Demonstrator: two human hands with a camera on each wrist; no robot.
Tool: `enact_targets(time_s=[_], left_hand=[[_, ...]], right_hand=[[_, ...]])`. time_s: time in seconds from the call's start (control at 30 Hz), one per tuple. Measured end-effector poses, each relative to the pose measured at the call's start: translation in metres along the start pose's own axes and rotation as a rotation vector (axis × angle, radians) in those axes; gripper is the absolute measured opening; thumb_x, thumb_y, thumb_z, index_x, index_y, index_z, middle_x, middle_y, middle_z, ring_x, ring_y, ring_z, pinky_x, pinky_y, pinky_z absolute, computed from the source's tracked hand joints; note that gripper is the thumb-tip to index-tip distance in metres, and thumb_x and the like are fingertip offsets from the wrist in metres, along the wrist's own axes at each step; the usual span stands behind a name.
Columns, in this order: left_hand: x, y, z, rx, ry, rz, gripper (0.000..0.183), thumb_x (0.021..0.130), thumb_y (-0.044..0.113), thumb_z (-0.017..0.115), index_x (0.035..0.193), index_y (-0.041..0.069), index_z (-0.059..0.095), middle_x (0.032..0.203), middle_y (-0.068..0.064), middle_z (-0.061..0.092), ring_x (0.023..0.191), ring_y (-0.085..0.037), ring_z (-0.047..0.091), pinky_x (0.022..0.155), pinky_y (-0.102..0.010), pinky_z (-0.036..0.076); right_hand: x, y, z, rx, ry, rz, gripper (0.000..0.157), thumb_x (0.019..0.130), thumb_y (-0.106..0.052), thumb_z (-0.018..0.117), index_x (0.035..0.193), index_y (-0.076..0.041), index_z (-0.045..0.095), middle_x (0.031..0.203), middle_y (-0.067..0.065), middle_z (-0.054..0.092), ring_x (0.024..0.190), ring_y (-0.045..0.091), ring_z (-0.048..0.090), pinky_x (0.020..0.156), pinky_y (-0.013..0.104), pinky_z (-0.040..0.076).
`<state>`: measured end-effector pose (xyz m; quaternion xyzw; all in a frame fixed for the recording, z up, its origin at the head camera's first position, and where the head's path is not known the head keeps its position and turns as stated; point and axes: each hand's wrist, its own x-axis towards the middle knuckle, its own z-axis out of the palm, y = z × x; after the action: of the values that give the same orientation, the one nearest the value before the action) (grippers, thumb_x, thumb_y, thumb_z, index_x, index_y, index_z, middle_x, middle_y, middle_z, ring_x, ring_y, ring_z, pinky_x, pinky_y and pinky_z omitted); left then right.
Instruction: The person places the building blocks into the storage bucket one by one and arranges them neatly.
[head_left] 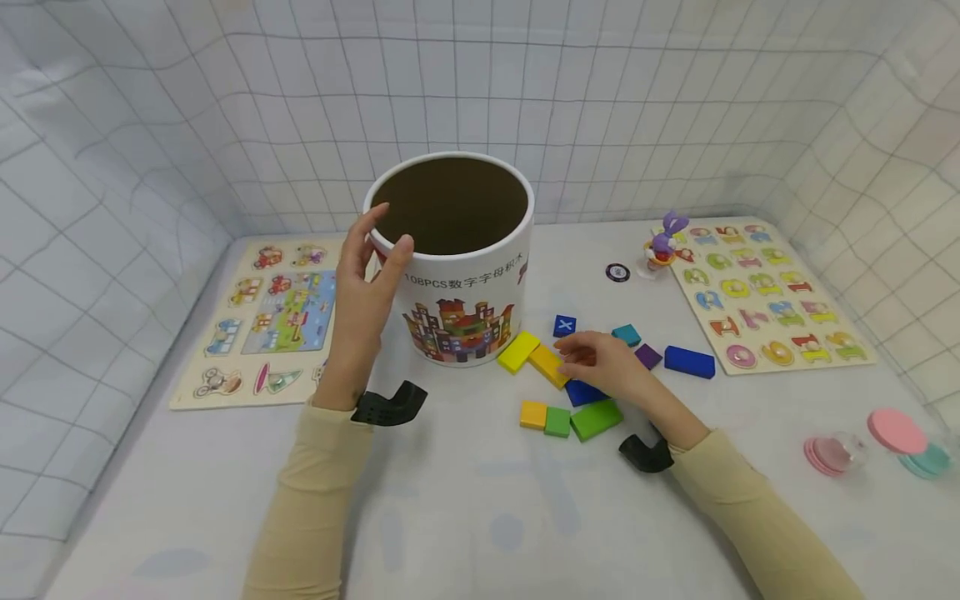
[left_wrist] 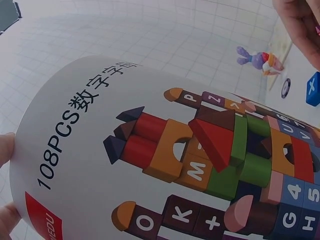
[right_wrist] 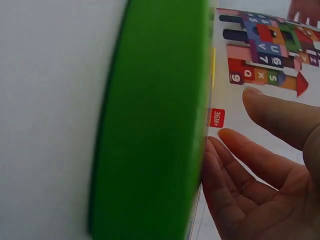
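A large white bucket (head_left: 480, 283) with a printed block castle stands upright at the centre, its inside dark. My left hand (head_left: 367, 275) holds the bucket at the left of its rim, fingers over the edge and thumb in front. My right hand (head_left: 603, 362) hovers over loose blocks, fingers bent and thumb apart, with nothing showing between them in the right wrist view. Beneath and around it lie an orange block (head_left: 549, 366), a yellow block (head_left: 518, 352), a blue block (head_left: 583, 393) and a green block (head_left: 596, 420). That same view has a green block (right_wrist: 150, 120) close to the camera.
Wooden puzzle boards lie at left (head_left: 240, 333) and right (head_left: 795, 325). Behind the blocks are a round chip (head_left: 618, 272) and a purple rabbit figure (head_left: 663, 242). A long blue block (head_left: 689, 362) lies right of the hand. Pink lidded pieces (head_left: 831, 454) sit at far right.
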<state>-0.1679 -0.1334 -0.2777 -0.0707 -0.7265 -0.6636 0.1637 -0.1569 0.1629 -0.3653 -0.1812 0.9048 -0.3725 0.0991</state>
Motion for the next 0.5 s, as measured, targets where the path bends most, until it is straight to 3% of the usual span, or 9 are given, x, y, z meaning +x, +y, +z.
enact_targets(time_s=[0.2,0.3,0.5], left_hand=[[-0.001,0.001,0.000,-0.009,-0.004,-0.013,0.052,0.082,0.037,0.059,0.130,0.030,0.041,0.141,0.011,0.021,0.129,-0.017,0.020,0.100,-0.046,0.029],[-0.001,0.002,0.000,-0.001,-0.004,-0.014,0.052,0.083,0.037,0.059,0.130,0.031,0.041,0.141,0.012,0.021,0.130,-0.017,0.020,0.100,-0.046,0.029],[-0.001,0.001,0.000,0.013,-0.004,-0.013,0.052,0.083,0.037,0.059,0.131,0.031,0.040,0.141,0.012,0.021,0.130,-0.017,0.020,0.100,-0.046,0.029]], right_hand=[[0.005,-0.011,0.016,-0.233,-0.053,-0.001,0.049,0.077,-0.022,0.070,0.120,-0.005,0.053,0.103,0.007,0.055,0.088,0.018,0.050,0.081,0.033,0.046],[0.006,-0.014,0.021,-0.308,-0.053,-0.005,0.047,0.077,-0.020,0.070,0.119,-0.007,0.054,0.102,0.007,0.053,0.088,0.019,0.048,0.080,0.033,0.046],[0.003,-0.012,0.014,-0.217,-0.083,-0.037,0.039,0.079,-0.018,0.066,0.116,-0.009,0.057,0.098,0.004,0.054,0.085,0.017,0.047,0.076,0.030,0.045]])
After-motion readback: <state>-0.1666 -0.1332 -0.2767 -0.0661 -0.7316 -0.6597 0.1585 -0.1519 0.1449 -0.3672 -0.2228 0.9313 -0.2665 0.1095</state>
